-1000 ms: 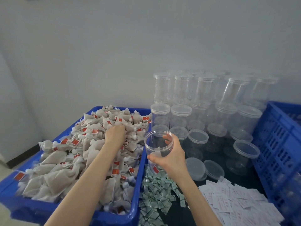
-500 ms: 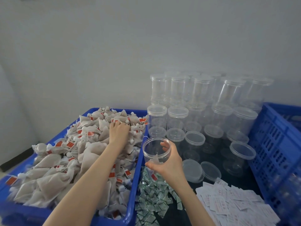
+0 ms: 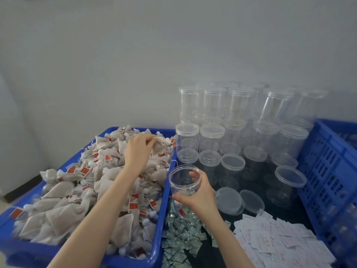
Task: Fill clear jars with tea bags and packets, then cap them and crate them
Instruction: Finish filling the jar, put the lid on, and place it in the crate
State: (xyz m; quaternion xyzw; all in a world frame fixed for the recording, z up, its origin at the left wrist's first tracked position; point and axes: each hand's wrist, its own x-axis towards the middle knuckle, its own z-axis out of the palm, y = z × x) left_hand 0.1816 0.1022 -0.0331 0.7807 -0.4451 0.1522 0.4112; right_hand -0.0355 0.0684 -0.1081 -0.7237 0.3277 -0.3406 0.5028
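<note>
**Tea bag lifted, open jar waiting beside the bin**

A large blue bin [image 3: 63, 171] fills the left of the view, heaped with mesh tea bags [image 3: 63, 192] carrying small red tags. To the right, ranks of capped clear jars [image 3: 239, 117] stand stacked against the wall, with a blue slatted crate [image 3: 328, 171] at the far right edge. In front of the jars, on the dark table, lie two loose lids [image 3: 241, 202], a scatter of white paper packets [image 3: 280, 240] and a pile of small green packets [image 3: 183, 240] just beside the bin wall.

The right hand [image 3: 201, 198] grips an uncapped jar [image 3: 184, 180] around its side, thumb in front and fingers wrapped behind, holding it upright just off the bin's right rim. The jar looks almost empty; whether anything lies at its bottom cannot be told. The left hand [image 3: 138, 149] pinches one tea bag [image 3: 160, 143] near the far end of the heap, fingers curled on its mesh.

The likely step is carrying that bag across into the jar mouth. The risks are modest but real: the bags' strings tangle, so one lift may drag neighbours over the rim onto the table; the bag may catch on the jar's lip and fall among the green packets; and a thin clear wall squeezed one-handed could slip or tip.
</note>
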